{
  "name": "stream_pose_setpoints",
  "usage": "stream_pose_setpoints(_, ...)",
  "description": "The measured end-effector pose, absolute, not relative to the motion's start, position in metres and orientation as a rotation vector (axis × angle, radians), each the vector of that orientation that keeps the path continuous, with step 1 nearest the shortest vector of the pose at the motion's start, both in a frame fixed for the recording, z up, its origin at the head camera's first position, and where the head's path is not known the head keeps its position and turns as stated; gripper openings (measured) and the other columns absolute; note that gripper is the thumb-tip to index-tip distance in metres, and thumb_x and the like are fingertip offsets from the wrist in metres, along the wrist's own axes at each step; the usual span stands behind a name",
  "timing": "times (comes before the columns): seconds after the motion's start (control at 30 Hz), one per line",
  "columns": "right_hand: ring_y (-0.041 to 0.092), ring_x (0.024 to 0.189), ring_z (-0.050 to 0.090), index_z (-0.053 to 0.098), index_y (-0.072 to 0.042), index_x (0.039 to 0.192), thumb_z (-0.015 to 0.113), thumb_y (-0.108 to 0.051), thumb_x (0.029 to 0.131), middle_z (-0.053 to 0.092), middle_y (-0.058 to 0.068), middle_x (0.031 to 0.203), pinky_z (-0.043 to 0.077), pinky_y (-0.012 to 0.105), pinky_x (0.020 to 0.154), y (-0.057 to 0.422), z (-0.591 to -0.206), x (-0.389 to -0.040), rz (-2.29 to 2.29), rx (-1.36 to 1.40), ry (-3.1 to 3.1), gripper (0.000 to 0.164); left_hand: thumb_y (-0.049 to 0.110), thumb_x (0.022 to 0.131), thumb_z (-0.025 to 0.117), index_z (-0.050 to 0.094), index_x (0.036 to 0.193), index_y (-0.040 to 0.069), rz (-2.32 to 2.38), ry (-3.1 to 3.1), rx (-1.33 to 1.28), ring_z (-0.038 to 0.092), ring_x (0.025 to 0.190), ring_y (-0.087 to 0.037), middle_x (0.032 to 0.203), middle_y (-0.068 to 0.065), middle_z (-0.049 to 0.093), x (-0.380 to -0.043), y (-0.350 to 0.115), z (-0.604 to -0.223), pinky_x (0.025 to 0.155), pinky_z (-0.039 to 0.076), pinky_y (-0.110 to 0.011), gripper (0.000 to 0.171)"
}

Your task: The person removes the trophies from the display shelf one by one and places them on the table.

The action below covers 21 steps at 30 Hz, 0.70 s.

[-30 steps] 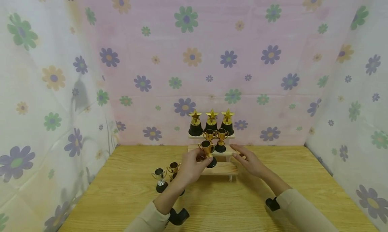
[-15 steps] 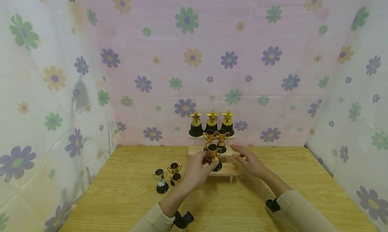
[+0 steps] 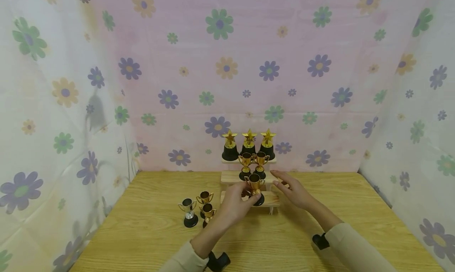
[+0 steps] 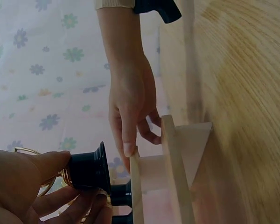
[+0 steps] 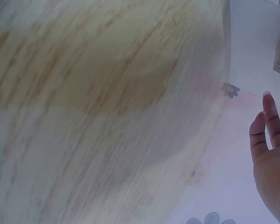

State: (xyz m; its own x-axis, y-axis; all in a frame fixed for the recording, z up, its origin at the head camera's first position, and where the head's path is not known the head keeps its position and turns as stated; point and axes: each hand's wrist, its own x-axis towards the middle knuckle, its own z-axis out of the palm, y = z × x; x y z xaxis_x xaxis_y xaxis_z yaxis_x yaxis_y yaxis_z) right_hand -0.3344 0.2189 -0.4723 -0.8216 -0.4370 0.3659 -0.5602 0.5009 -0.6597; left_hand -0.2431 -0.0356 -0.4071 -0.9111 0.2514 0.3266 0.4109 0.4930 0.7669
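My left hand [image 3: 234,207] pinches a gold trophy cup [image 3: 254,181] with a black base, upright in front of the middle step of a small wooden stand [image 3: 231,177]. In the left wrist view, the black base [image 4: 88,170] sits between thumb and fingers. Behind it, two gold cups [image 3: 245,161] stand on the middle step. Three star trophies [image 3: 230,150] occupy the top step. My right hand [image 3: 295,191] is at the stand's right end with loosely bent fingers; in the left wrist view its thumb meets the step's end. Whether it presses there is hard to tell.
Left of the stand, a silver cup [image 3: 188,212] and two gold cups [image 3: 206,199] stand on the wooden table [image 3: 142,224]. My left forearm partly covers the nearer gold cup. Flowered cloth [image 3: 227,86] hangs behind and at both sides.
My left hand has carried the gold cup rightward and slightly down, toward the lower front of the stand. More of the gold cups at left shows. The right hand has stayed in place.
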Motion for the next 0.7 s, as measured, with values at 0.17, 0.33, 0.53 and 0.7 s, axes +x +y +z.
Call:
stream_pose_setpoints(0.17,0.037,0.132,0.053,0.044,-0.008,0.155,0.049,-0.027,0.110,0.042,0.016,0.158,0.050,0.054,0.096,0.219,-0.473,-0.335,1.219,0.874,-2.588,0.049,0.026,0.096,0.074,0.072,0.105,0.015,-1.411,-2.566,-0.578,0.066,0.099,-0.021,0.100,0.003,0.071,-0.241,-0.033,-0.411,0.088,0.053,-0.042,0.015)
stream_pose_setpoints(0.33,0.036,0.136,0.050,0.044,-0.006,0.155,0.049,-0.026,0.110,0.043,0.015,0.158,0.050,0.054,0.097,0.219,-0.473,-0.335,1.212,0.878,-2.587,0.049,0.024,0.095,0.075,0.071,0.107,0.016,-1.411,-2.571,-0.612,0.066,0.099,-0.017,0.102,0.003,0.071,-0.240,-0.029,-0.416,0.086,0.054,-0.041,0.015)
stream_pose_setpoints(0.53,0.036,0.137,0.049,0.044,-0.007,0.155,0.049,-0.027,0.110,0.043,0.013,0.158,0.050,0.054,0.098,0.219,-0.472,-0.335,1.205,0.870,-2.589,0.049,0.024,0.094,0.076,0.073,0.106,0.013,-1.412,-2.577,-0.624,0.067,0.100,-0.019,0.103,0.001,0.071,-0.240,-0.024,-0.420,0.087,0.054,-0.040,0.016)
stream_pose_setpoints(0.7,0.036,0.137,0.049,0.044,-0.008,0.155,0.049,-0.027,0.110,0.043,0.014,0.159,0.050,0.053,0.098,0.219,-0.472,-0.334,1.210,0.868,-2.594,0.049,0.023,0.095,0.076,0.073,0.106,0.012,-1.437,-2.567,-0.645,0.067,0.100,-0.019,0.102,0.002,0.072,-0.241,-0.021,-0.423,0.090,0.055,-0.044,0.016)
